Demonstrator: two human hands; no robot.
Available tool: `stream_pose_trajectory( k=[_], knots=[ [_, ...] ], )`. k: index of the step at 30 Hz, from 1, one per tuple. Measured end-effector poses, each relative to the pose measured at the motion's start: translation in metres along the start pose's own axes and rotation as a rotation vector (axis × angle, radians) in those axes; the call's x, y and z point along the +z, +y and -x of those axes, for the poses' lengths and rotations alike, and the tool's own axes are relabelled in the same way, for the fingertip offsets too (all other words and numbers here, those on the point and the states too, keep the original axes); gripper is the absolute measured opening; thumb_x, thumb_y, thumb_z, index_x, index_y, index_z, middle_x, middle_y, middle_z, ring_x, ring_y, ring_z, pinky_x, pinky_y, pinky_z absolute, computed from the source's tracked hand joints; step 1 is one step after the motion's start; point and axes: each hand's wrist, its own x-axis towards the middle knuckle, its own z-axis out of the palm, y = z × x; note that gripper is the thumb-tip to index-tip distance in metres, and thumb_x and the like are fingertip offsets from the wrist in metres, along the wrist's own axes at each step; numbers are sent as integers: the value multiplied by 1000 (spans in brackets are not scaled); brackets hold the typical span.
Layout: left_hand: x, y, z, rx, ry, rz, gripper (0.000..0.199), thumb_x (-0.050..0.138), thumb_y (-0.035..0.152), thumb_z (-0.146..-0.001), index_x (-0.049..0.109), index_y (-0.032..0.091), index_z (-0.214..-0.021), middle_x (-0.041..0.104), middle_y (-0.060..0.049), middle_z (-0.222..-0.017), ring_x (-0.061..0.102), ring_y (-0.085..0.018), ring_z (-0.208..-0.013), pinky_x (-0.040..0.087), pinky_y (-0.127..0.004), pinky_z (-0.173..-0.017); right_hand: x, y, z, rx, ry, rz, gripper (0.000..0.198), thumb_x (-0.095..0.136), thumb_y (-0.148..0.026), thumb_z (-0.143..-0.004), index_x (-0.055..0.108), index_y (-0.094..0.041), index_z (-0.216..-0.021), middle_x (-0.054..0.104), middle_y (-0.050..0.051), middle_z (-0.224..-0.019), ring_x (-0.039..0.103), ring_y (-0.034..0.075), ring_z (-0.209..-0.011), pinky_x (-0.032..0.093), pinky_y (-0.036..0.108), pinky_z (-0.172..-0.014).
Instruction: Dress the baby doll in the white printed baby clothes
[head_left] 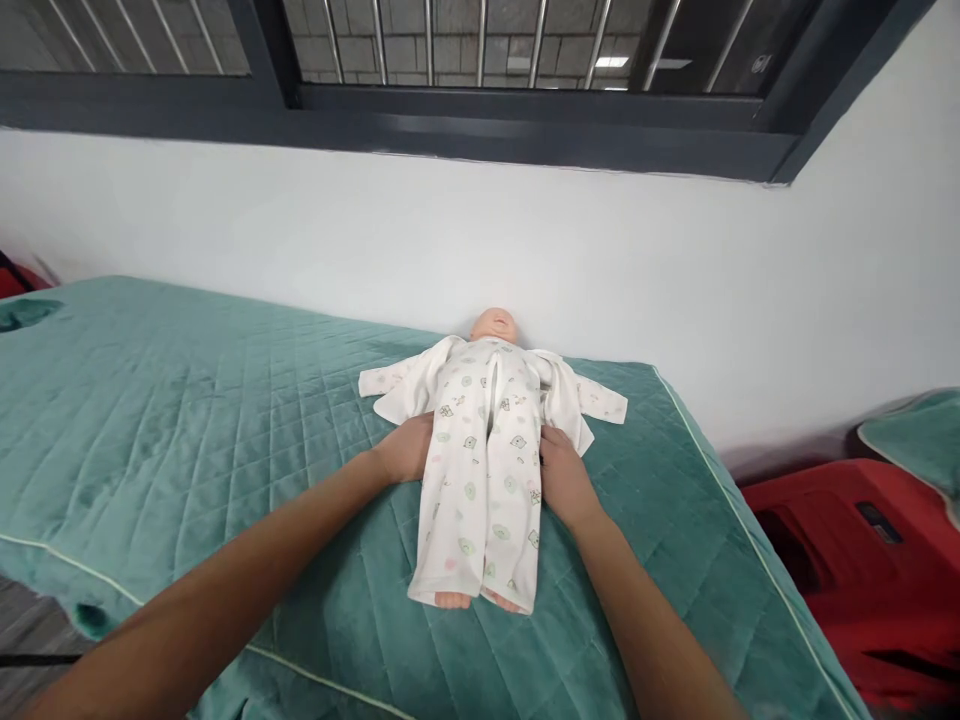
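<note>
A baby doll [495, 324] lies on its back with its head against the wall. White printed baby trousers [472, 470] cover its front from the chest down, and its toes show at the hems. A white baby top [564, 385] spreads out on both sides, its sleeves stretched outward. At the trousers' left edge is my left hand [409, 447], its fingertips hidden under the cloth. My right hand [564, 475] is at the opposite edge, fingers curled in against the fabric beside the top's lower flap.
A green quilted cover [225, 400] lies under the doll, with pale piping along its edges. Behind it rises a white wall [300, 220] below a dark window frame [525, 130] with bars. Red plastic stools [847, 540] stand at the right.
</note>
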Motion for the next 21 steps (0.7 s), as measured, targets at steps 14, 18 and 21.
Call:
stream_pose_trajectory(
  k=[14, 18, 21],
  knots=[
    [-5, 8, -24, -34, -81, 125, 17, 59, 24, -85, 73, 17, -92, 75, -8, -107, 66, -29, -110, 50, -44, -102, -3, -12, -2, -110, -21, -137, 40, 56, -12, -88, 67, -20, -125, 67, 13, -125, 62, 27, -114, 46, 43, -104],
    [-7, 11, -20, -61, -63, 82, 22, 56, 22, -87, 73, 11, -96, 75, -12, -107, 67, -29, -103, 52, -42, -97, -11, -6, 10, -233, -155, -257, 46, 51, 0, -81, 74, -24, -113, 68, 8, -124, 62, 23, -113, 50, 37, -99],
    [-7, 11, -17, -96, -31, 36, 24, 53, 22, -89, 72, 10, -91, 75, -14, -102, 68, -29, -96, 54, -42, -90, -11, 1, 15, -213, -168, -247, 50, 50, 3, -78, 75, -26, -111, 69, 6, -120, 63, 22, -112, 50, 36, -98]
  ],
)
